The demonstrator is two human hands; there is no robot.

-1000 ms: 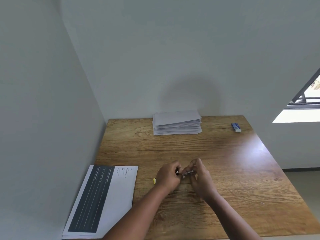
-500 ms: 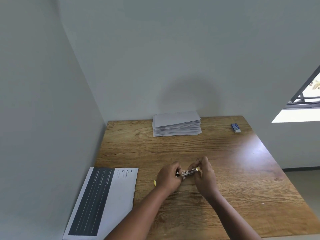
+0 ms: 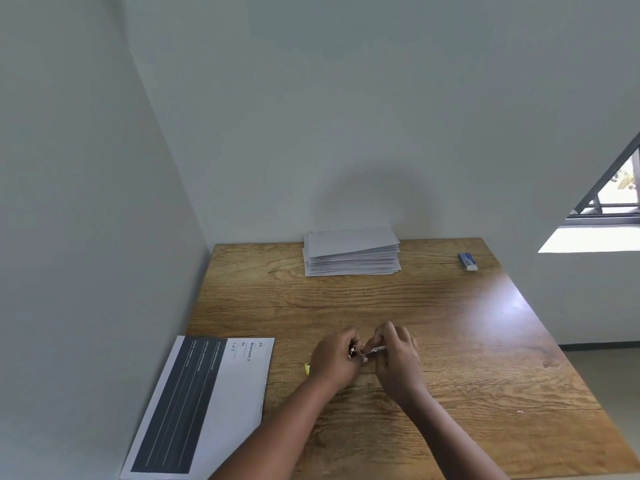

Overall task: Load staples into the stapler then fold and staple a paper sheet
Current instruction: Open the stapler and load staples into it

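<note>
Nearest me on the left, a printed sheet [image 3: 204, 403] lies flat at the table's front corner, with a dark lined block and the words "Bedroom 2", "2A", "64" and "1 of 2" readable along its far end. My left hand [image 3: 334, 358] and right hand [image 3: 398, 356] meet just above the wooden table [image 3: 485, 358], both with fingers curled round a small metal stapler [image 3: 369, 351]; its long axis runs left to right, tilting slightly up toward my right hand. Which end is the front I cannot tell. A bit of yellow [image 3: 307, 368] peeks out beside my left wrist, too small to identify. Farther back, a stack of white folded papers [image 3: 351, 252] sits against the grey wall, and a small blue box [image 3: 467, 261] lies near the far right corner. A window [image 3: 616, 199] opens at the right.
</note>
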